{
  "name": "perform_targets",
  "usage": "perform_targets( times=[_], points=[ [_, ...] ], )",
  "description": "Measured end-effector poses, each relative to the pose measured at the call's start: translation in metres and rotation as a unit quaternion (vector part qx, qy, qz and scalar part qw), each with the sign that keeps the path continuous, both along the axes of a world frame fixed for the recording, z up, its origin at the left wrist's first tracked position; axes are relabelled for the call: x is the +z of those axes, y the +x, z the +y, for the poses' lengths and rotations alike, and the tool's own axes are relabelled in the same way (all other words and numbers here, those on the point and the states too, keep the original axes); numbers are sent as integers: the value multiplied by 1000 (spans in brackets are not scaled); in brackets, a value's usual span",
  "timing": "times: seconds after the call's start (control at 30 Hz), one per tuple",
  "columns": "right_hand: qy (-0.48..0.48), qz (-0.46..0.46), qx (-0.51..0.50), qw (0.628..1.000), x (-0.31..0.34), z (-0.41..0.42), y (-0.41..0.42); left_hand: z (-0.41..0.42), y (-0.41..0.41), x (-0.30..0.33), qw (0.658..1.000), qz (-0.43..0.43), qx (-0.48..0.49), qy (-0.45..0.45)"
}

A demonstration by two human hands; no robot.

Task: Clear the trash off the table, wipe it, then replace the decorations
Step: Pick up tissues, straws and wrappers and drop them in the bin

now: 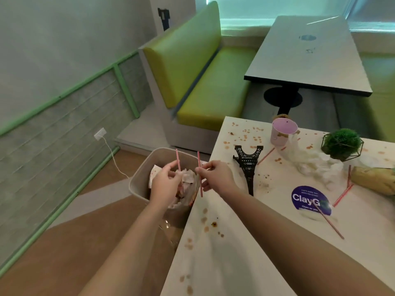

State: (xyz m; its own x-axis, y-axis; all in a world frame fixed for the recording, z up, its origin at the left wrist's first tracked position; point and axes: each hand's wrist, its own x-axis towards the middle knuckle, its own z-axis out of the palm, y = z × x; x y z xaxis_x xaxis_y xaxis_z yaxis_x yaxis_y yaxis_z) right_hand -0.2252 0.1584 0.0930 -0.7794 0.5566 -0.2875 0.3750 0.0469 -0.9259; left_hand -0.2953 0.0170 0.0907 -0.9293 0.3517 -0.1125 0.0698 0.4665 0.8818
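Two red-striped straws, one pinched mid-shaft in left hand [165, 184] & one in right hand [215, 178], hang over the trash bin [139, 178] beside the table [235, 253]; prob light, thin, bendy, so a fingertip pinch near mid-length suits.

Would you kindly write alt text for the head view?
Each hand, left hand and right hand, pinches a red-striped straw over a beige trash bin beside a stained white table bearing a black Eiffel Tower model.
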Motion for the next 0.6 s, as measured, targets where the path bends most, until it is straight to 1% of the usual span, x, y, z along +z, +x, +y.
perform_targets(
  times=[0.13,0.23,0.3,0.37,0.43,0.47,0.6],
  points=[
    [27,-8,9,1000,-1,-27,-34,-29,-29,-1,999,11,32,-25],
    [46,-35,19,998,-3,-42,-51,-39,-42,-6,998,11,40,-53],
    [40,-57,32,997,-7,-50,-57,-43,-49,-11,994,9,33,-104],
    [33,-75,43,996,-13,-56,-58,-46,-53,-13,987,-14,5,-158],
    [40,-76,42,995,-19,-58,-55,-45,-54,-15,977,-25,-29,-210],
    [45,-69,38,996,-21,-57,-53,-44,-53,-15,974,-22,-35,-221],
    [57,-51,5,997,-21,-38,-37,-27,-45,-10,983,-11,-39,-181]
  ],
)
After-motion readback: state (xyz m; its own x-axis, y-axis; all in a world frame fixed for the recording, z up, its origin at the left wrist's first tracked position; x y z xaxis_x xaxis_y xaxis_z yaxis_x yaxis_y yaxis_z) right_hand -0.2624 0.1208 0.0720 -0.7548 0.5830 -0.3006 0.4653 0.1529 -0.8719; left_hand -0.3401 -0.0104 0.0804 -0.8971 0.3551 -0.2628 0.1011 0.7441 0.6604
